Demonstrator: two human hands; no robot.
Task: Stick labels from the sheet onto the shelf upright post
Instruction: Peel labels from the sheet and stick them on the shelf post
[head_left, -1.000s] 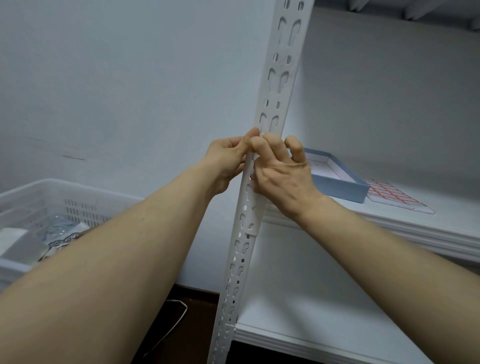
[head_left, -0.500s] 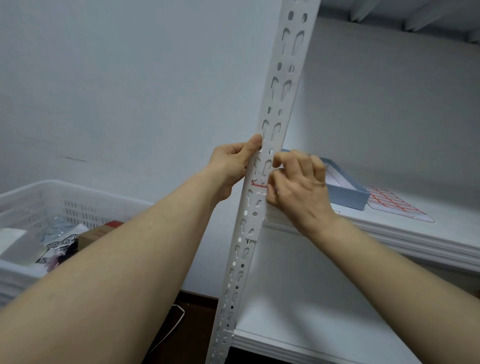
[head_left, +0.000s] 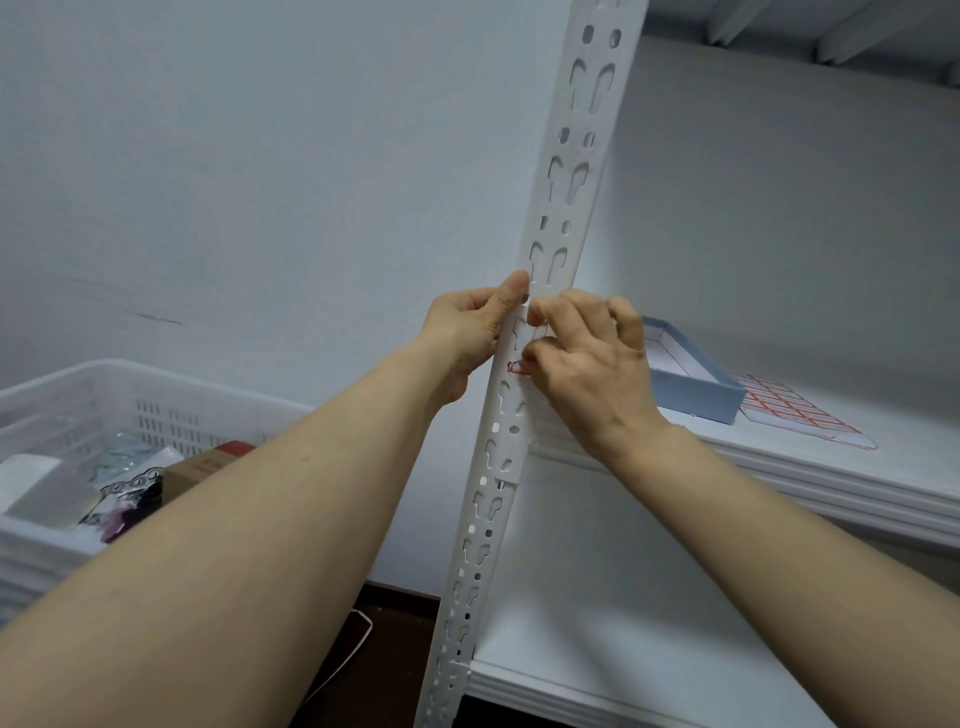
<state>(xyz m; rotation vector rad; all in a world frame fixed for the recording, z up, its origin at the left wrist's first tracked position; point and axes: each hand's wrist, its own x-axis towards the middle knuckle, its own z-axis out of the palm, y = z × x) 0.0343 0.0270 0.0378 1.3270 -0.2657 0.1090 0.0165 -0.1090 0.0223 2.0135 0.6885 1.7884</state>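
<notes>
The white shelf upright post (head_left: 540, 322), punched with keyhole slots, runs from bottom centre to the top of the view, and both hands meet on it just above the middle shelf. The left hand (head_left: 467, 332) grips the post's left edge, thumb laid up along the metal. The right hand (head_left: 592, 364) is on the post's front face with fingers curled, its thumb pressing a small red-bordered label (head_left: 517, 368) against the metal; only the label's left end shows, and no writing on it can be read. To the right of the post, on the middle shelf (head_left: 831, 467), stands an open blue box (head_left: 691, 384), and beyond it lies the label sheet (head_left: 795, 410), a grid of red-outlined blanks. Left of the post sits a white slotted crate (head_left: 104, 415) holding packets and a brown carton (head_left: 202, 467) with a red patch, its print too blurred to read.
</notes>
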